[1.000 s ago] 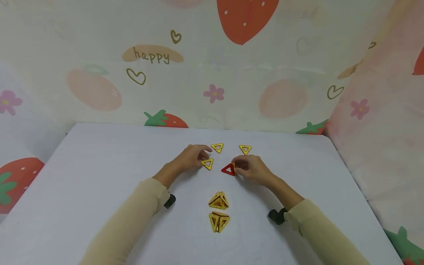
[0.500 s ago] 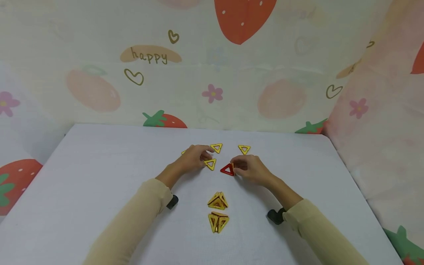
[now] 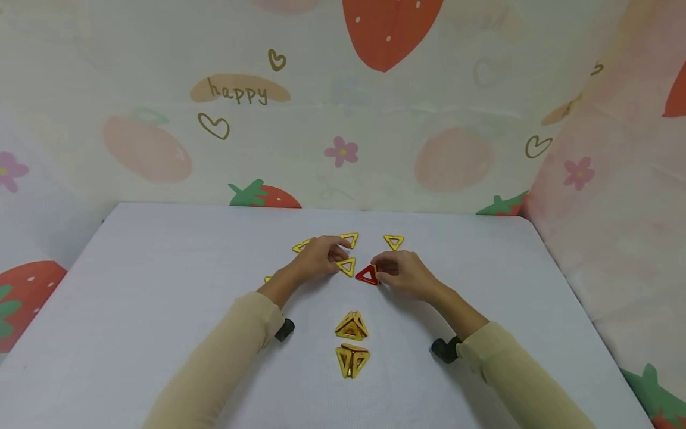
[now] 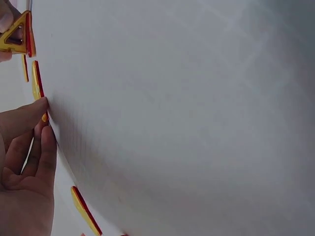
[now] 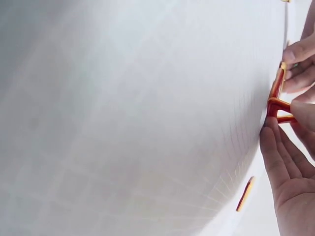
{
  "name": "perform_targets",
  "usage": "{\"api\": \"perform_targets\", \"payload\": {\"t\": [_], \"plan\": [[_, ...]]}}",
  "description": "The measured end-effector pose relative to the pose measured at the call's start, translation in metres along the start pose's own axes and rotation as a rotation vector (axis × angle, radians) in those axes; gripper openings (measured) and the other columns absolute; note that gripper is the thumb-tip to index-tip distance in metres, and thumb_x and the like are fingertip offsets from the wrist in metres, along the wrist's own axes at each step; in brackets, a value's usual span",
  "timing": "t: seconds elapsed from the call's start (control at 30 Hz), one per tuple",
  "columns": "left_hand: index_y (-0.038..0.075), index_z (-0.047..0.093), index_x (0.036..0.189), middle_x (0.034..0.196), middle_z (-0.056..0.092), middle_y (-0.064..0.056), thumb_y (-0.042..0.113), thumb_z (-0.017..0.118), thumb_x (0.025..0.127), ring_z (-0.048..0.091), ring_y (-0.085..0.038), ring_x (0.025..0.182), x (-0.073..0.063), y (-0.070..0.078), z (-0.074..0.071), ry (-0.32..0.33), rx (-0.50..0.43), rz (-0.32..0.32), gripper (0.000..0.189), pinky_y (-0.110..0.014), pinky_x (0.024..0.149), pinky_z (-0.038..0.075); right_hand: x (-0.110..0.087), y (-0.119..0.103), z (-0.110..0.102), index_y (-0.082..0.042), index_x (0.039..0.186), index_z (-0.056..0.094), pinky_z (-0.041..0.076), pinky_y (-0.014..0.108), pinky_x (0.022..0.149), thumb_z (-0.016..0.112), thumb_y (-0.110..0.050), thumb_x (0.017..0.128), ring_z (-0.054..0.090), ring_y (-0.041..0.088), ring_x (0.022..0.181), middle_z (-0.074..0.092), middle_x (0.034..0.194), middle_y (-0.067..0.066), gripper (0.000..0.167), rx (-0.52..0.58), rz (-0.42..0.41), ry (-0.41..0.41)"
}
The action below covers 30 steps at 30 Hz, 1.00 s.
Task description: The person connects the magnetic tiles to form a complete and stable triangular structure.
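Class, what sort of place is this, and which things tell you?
Probably an indoor play or filming corner: a white table, a strawberry-print backdrop and yellow triangle pieces suggest it.

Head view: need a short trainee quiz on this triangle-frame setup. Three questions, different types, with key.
1. Multiple choice: what colour shows on the triangular frame at the fingertips of the right hand?
A) green
B) red
C) blue

2. True or false: the left hand pinches a yellow triangular frame.

3. Count: how many yellow pyramid-like assemblies sit on the table between the person's two forearms?

Key:
1. B, red.
2. True; the left wrist view shows thumb and fingers on it.
3. Two, one in front of the other.
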<state>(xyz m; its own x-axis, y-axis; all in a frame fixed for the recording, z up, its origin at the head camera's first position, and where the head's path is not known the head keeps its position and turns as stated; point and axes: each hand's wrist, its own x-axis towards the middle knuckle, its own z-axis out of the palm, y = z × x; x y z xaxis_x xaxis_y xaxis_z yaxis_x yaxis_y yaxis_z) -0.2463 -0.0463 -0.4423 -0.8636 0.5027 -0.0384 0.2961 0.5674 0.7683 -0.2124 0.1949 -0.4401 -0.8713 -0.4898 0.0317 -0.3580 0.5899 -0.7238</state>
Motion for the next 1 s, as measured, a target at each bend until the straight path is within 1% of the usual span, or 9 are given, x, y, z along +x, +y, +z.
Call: {"api": "perform_targets", "payload": {"t": [0.27,0.4,0.63,0.83,1.0], "plan": [[0.002,0.062,0.129,0.111,0.072,-0.008,-0.008,0.067,0.088,0.066,-0.020,0.105,0.002,0.005,0.005,-0.007,0.032,-0.008,0.043,-0.034,0.094,0.052,-0.001,-0.001,0.000,0.001,0.119,0.068,0.053,0.041,0.093,0.067,-0.003,0.092,0.067,0.025,0.106,0.070,0.115,0.013,0.027,-0.003,0.005,-0.001],[0.003,0.062,0.129,0.113,0.072,-0.007,-0.009,0.067,0.089,0.066,-0.020,0.107,0.003,0.006,0.007,-0.007,0.027,-0.014,0.042,-0.035,0.095,0.051,-0.002,-0.001,0.000,0.002,0.119,0.068,0.053,0.041,0.093,0.067,-0.003,0.092,0.067,0.025,0.107,0.070,0.116,0.014,0.027,0.000,0.004,0.001],[0.003,0.061,0.130,0.116,0.071,-0.008,-0.013,0.063,0.089,0.064,-0.022,0.111,0.004,0.007,0.009,-0.006,0.012,-0.002,0.044,-0.036,0.096,0.051,-0.001,0.001,0.001,0.002,0.118,0.068,0.053,0.040,0.092,0.067,-0.002,0.092,0.067,0.026,0.106,0.070,0.116,0.014,0.027,0.003,-0.006,0.004],[0.002,0.060,0.132,0.114,0.070,-0.009,-0.013,0.062,0.088,0.064,-0.021,0.109,0.006,0.009,0.010,-0.005,0.007,-0.007,0.046,-0.035,0.095,0.051,0.000,0.000,0.001,0.002,0.118,0.068,0.053,0.040,0.092,0.067,-0.002,0.092,0.067,0.026,0.107,0.070,0.116,0.014,0.027,0.005,-0.005,0.000],[0.000,0.060,0.131,0.112,0.069,-0.010,-0.013,0.062,0.088,0.063,-0.022,0.107,0.008,0.010,0.011,-0.003,0.021,0.014,0.046,-0.035,0.095,0.050,0.000,-0.002,0.001,0.002,0.119,0.068,0.053,0.040,0.092,0.067,-0.002,0.092,0.067,0.026,0.107,0.070,0.116,0.014,0.027,0.002,0.003,-0.001]]}}
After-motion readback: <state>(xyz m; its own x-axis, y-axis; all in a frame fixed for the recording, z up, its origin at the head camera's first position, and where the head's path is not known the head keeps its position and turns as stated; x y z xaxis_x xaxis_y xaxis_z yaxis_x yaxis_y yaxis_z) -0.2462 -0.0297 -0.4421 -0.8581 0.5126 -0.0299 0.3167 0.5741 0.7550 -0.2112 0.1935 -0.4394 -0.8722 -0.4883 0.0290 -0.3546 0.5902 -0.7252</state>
